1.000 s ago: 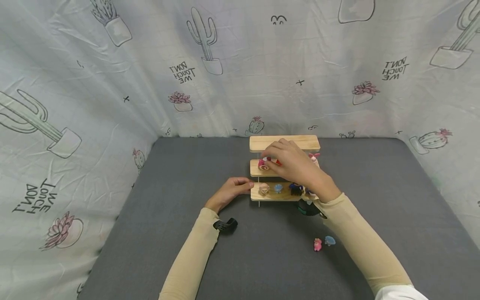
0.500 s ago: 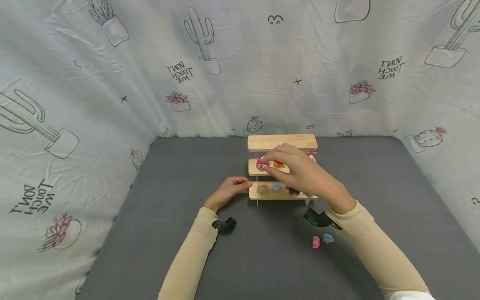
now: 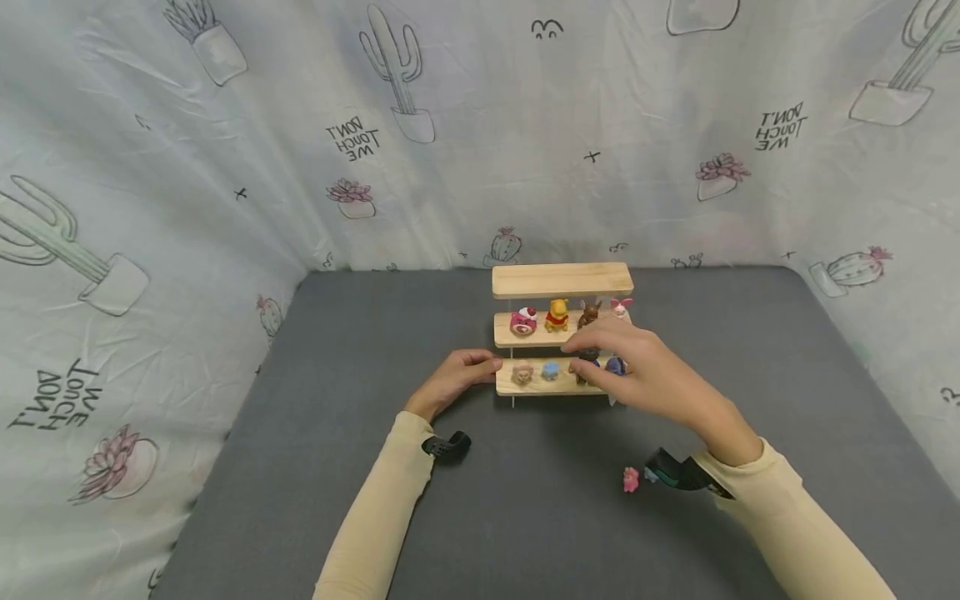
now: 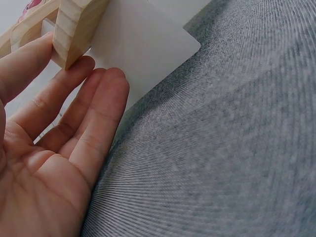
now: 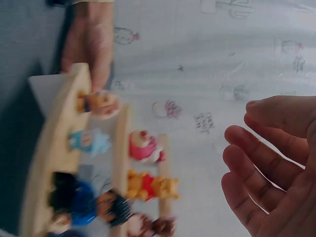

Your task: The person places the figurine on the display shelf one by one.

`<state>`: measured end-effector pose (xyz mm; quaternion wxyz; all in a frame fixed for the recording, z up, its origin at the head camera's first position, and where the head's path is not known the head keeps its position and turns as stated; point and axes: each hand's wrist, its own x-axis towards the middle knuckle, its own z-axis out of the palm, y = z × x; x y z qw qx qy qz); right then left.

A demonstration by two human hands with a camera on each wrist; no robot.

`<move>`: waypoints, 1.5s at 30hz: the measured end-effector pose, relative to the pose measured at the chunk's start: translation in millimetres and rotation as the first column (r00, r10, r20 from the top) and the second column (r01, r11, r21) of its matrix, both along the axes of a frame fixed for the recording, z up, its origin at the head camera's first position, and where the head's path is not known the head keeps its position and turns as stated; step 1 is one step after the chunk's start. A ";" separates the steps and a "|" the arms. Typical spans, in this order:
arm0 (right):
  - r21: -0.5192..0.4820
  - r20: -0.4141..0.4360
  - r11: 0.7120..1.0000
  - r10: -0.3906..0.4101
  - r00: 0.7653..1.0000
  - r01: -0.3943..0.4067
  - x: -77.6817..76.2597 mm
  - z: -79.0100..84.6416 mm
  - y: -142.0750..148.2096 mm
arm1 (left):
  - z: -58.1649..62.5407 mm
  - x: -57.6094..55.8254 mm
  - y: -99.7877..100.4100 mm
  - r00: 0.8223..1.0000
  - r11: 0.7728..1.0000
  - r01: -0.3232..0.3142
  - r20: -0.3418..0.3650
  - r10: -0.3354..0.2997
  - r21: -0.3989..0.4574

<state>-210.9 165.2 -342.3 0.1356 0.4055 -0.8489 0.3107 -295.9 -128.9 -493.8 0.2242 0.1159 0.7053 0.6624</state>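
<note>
A three-tier wooden display shelf [image 3: 562, 283] stands on the grey cloth. My left hand [image 3: 459, 381] pinches the left end of its lowest board [image 4: 74, 37] between thumb and index finger. My right hand [image 3: 648, 367] is in front of the shelf's right half, fingers loosely bent with nothing between them. On the middle board sit a pink bear figurine [image 3: 523, 322], a Winnie the Pooh figurine [image 3: 557, 316], a brown figurine [image 3: 589, 312] and a pink-eared one [image 3: 621, 308]. The lowest board carries a tan figurine [image 3: 522, 372], a light-blue one [image 5: 89, 140] and dark-blue ones [image 5: 83, 200], partly hidden by my right hand.
On the cloth [image 3: 525, 517] near my right wrist lie a small pink figurine [image 3: 631, 479] and a blue one [image 3: 650, 475], partly covered by the black wrist strap [image 3: 686, 473]. A cactus-print curtain [image 3: 465, 125] hangs behind and at the sides.
My right hand has let go of the pink bear figurine on the middle board and drawn back toward the lower right. My left hand keeps its hold on the shelf.
</note>
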 end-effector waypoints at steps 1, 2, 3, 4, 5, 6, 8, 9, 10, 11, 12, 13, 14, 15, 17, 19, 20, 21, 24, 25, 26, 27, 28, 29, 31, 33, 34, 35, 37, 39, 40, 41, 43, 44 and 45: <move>-0.010 -0.001 1.000 -0.004 1.000 0.004 1.3 -3.3 3.7 | 0.9 -0.2 0.1 1.000 1.000 -0.002 0.000 0.002 -0.001; -0.020 0.002 1.000 -0.012 1.000 0.012 3.0 -6.6 7.4 | 1.8 -0.3 0.0 1.000 1.000 -0.001 0.000 0.001 -0.001; -0.033 0.012 0.999 -0.021 1.000 0.022 4.5 -10.0 11.2 | 2.7 -0.5 -0.1 1.000 1.000 0.001 -0.001 -0.001 -0.004; -0.046 0.025 0.998 -0.031 0.999 0.032 6.1 -13.2 14.9 | 3.1 -0.7 -0.3 1.000 1.000 -0.001 0.002 0.001 -0.004; -0.054 0.032 0.997 -0.048 0.998 0.050 7.8 -16.2 18.4 | 3.6 -0.9 -0.6 1.000 1.000 -0.001 0.003 0.001 -0.006; -0.063 0.043 0.996 -0.063 0.997 0.065 9.4 -19.0 21.9 | 4.3 -1.1 -0.8 1.000 1.000 -0.001 0.001 0.001 -0.007; -0.082 0.066 0.993 -0.085 0.994 0.090 12.9 -23.8 28.3 | 5.7 -1.3 -1.5 1.000 1.000 -0.003 -0.005 0.003 -0.006; -0.086 0.078 0.991 -0.094 0.993 0.100 14.5 -25.9 31.1 | 6.3 -1.4 -2.0 1.000 1.000 -0.003 -0.009 0.003 -0.005; -0.086 0.085 0.990 -0.104 0.991 0.112 16.2 -27.9 33.6 | 6.7 -1.3 -2.9 1.000 1.000 -0.005 -0.010 0.005 -0.004; -0.085 0.091 0.989 -0.114 0.989 0.121 17.9 -30.1 35.9 | 7.6 -1.0 -3.5 1.000 1.000 -0.006 -0.013 0.006 -0.003; -0.081 0.096 0.988 -0.121 0.988 0.129 19.6 -32.4 38.1 | 8.4 -0.7 -4.3 1.000 1.000 -0.005 -0.016 0.005 -0.004; -0.077 0.102 0.987 -0.131 0.986 0.139 21.3 -34.8 40.1 | 8.7 -0.4 -5.2 1.000 1.000 -0.006 -0.015 0.006 -0.005; -0.075 0.109 0.986 -0.138 0.984 0.147 22.8 -37.1 42.0 | 8.8 -0.3 -6.0 1.000 1.000 -0.005 -0.016 0.005 -0.006; -0.069 0.111 0.985 -0.148 0.983 0.157 24.1 -39.6 43.8 | 9.1 -0.2 -6.8 1.000 1.000 -0.006 -0.017 0.006 -0.008; -0.059 0.120 0.982 -0.169 0.978 0.177 26.6 -44.6 47.5 | 9.7 0.2 -7.6 1.000 1.000 -0.011 -0.011 0.011 -0.013; -0.048 0.138 0.979 -0.192 0.972 0.201 29.3 -49.1 51.3 | 10.5 0.7 -7.6 1.000 1.000 -0.013 -0.006 0.013 -0.018; -0.040 0.152 0.976 -0.204 0.967 0.213 31.1 -50.8 52.9 | 10.7 1.0 -7.2 1.000 1.000 -0.013 -0.007 0.013 -0.020; -0.033 0.160 0.974 -0.216 0.963 0.224 32.8 -52.5 54.6 | 10.7 1.3 -6.7 1.000 1.000 -0.014 -0.005 0.014 -0.020; -0.022 0.182 0.968 -0.244 0.953 0.252 38.3 -58.7 58.6 | 10.3 1.9 -4.6 1.000 1.000 -0.013 -0.003 0.013 -0.015; -0.020 0.190 0.966 -0.248 0.950 0.257 40.2 -60.9 59.6 | 10.1 1.9 -3.8 1.000 1.000 -0.014 0.000 0.014 -0.012; -0.018 0.198 0.966 -0.250 0.948 0.259 42.3 -63.3 60.7 | 9.7 1.7 -3.1 1.000 1.000 -0.015 0.001 0.015 -0.009; -0.019 0.199 0.966 -0.248 0.948 0.257 44.1 -66.1 61.8 | 9.6 1.4 -2.5 1.000 1.000 -0.014 0.002 0.014 -0.007; -0.018 0.205 0.966 -0.250 0.946 0.259 46.1 -69.1 63.0 | 9.5 1.1 -1.9 1.000 1.000 -0.013 0.004 0.013 -0.005; -0.018 0.214 0.966 -0.248 0.945 0.258 48.3 -71.8 64.3 | 9.6 0.8 -1.5 1.000 1.000 -0.013 0.004 0.013 -0.005; -0.018 0.233 0.966 -0.246 0.941 0.257 52.5 -76.8 66.9 | 9.7 0.4 -0.6 1.000 1.000 -0.011 0.006 0.011 -0.005; -0.021 0.274 0.966 -0.243 0.931 0.259 56.5 -81.6 69.9 | 9.7 0.0 0.1 1.000 1.000 -0.009 0.001 0.009 -0.012; -0.018 0.297 0.965 -0.245 0.923 0.262 58.4 -83.8 71.1 | 9.5 0.0 0.4 1.000 1.000 -0.009 0.002 0.009 -0.014; -0.015 0.317 0.964 -0.246 0.916 0.264 60.2 -86.0 72.1 | 9.4 0.0 0.6 1.000 1.000 -0.010 0.000 0.010 -0.018; -0.003 0.359 0.963 -0.250 0.899 0.269 63.4 -90.2 74.0 | 8.6 0.1 1.0 1.000 1.000 -0.011 -0.004 0.011 -0.023; 0.007 0.383 0.962 -0.255 0.888 0.273 66.1 -94.5 75.3 | 7.4 0.1 1.1 1.000 1.000 -0.013 -0.001 0.013 -0.024; 0.010 0.387 0.962 -0.254 0.886 0.271 67.4 -96.4 75.7 | 6.1 0.1 0.9 1.000 1.000 -0.014 -0.001 0.014 -0.023; 0.008 0.392 0.963 -0.252 0.885 0.270 68.7 -98.5 76.1 | 5.2 0.3 0.8 1.000 1.000 -0.014 0.001 0.014 -0.025; 0.005 0.403 0.965 -0.243 0.883 0.263 71.3 -102.3 76.9 | 3.2 1.0 0.4 1.000 1.000 -0.011 0.003 0.011 -0.027; 0.001 0.408 0.965 -0.240 0.881 0.262 72.5 -104.0 77.1 | 2.4 1.3 0.4 1.000 1.000 -0.011 0.009 0.012 -0.029; -0.003 0.411 0.966 -0.235 0.881 0.258 73.7 -105.6 77.3 | 1.8 1.7 0.4 1.000 1.000 -0.010 0.011 0.010 -0.030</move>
